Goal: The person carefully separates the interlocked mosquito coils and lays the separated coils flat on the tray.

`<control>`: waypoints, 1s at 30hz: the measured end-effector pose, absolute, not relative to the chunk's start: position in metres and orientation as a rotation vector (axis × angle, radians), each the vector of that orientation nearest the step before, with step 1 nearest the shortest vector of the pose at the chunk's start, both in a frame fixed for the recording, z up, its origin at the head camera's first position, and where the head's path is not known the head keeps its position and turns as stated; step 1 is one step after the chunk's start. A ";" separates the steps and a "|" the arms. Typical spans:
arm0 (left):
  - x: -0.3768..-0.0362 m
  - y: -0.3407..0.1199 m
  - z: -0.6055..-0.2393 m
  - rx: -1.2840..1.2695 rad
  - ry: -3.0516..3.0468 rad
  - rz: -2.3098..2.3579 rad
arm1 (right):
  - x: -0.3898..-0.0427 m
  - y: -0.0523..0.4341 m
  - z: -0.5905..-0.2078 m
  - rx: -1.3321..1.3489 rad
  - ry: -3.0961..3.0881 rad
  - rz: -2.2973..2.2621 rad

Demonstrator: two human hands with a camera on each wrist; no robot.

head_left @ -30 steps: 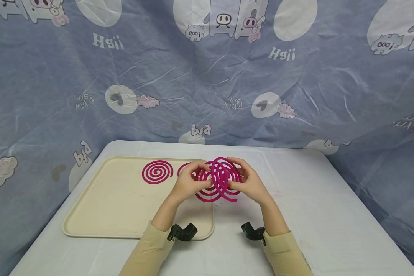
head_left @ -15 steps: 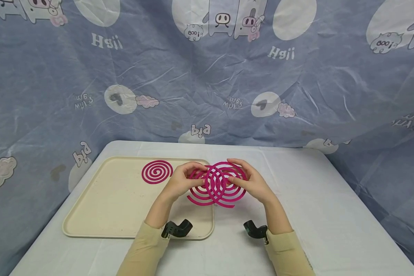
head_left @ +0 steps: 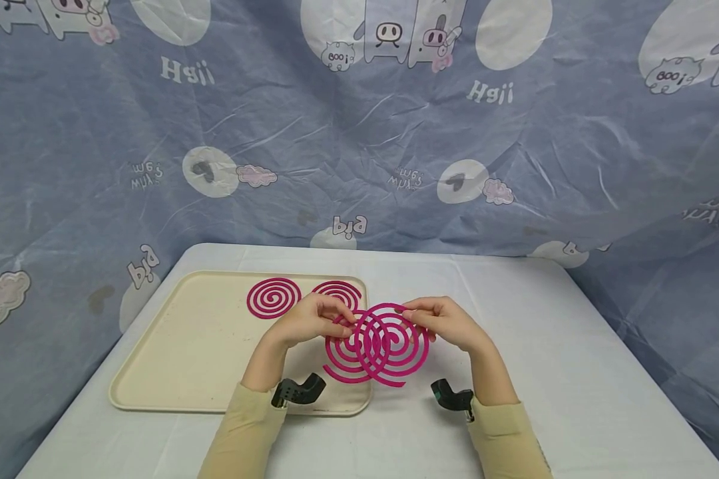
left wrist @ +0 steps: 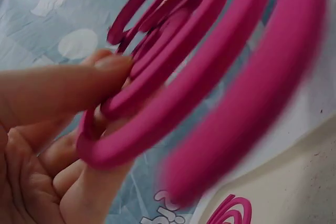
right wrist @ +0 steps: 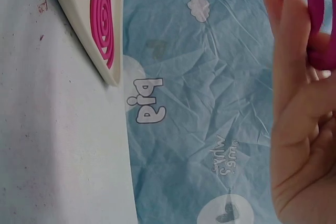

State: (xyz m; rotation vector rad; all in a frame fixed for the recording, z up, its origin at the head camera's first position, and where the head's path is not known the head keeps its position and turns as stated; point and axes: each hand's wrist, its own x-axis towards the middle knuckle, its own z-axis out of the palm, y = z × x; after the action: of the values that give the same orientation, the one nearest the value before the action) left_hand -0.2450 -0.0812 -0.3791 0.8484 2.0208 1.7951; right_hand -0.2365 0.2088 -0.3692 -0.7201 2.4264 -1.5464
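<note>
Two magenta mosquito coils overlap in the air over the tray's right edge, faces toward the head camera. My left hand (head_left: 304,324) pinches the left coil (head_left: 355,344) at its upper left rim between thumb and fingers. On the other side, my right hand (head_left: 449,324) pinches the right coil (head_left: 394,339) by its upper right rim. The two spirals cross in the middle; whether they are interlocked I cannot tell. In the left wrist view, the thumb (left wrist: 100,80) presses on a coil's outer turns. Only part of the held coils shows in the right wrist view.
A cream tray (head_left: 174,372) lies on the left of the white-covered table (head_left: 551,346). At its far side rest two more magenta coils, one (head_left: 273,299) left and one (head_left: 338,291) partly behind my left hand. A printed blue cloth (head_left: 359,146) hangs behind.
Both hands have lowered with the two coils, toward the body, and moved farther apart. The coils overlap less and face the camera more. The tray's second coil shows more fully.
</note>
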 end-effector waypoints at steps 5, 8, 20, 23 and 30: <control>-0.245 -0.078 -0.379 0.775 2.086 1.917 | -0.236 0.205 -0.368 -0.618 2.485 -1.667; -0.245 -0.075 -0.379 0.705 2.114 1.988 | -0.235 0.203 -0.368 -0.575 2.521 -1.737; -0.245 -0.067 -0.376 0.389 2.068 2.344 | -0.237 0.194 -0.369 -0.413 2.521 -2.057; -0.245 -0.064 -0.375 0.290 2.026 2.476 | -0.238 0.189 -0.370 -0.351 2.477 -2.189; -0.245 -0.062 -0.374 0.256 2.011 2.598 | -0.238 0.184 -0.370 -0.288 2.402 -2.234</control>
State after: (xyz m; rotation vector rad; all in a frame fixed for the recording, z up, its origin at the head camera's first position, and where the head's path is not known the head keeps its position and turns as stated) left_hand -0.2449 -0.0617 -0.3740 0.2561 2.0105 2.5976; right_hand -0.2377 0.1845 -0.3703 -0.2877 2.4016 -2.2340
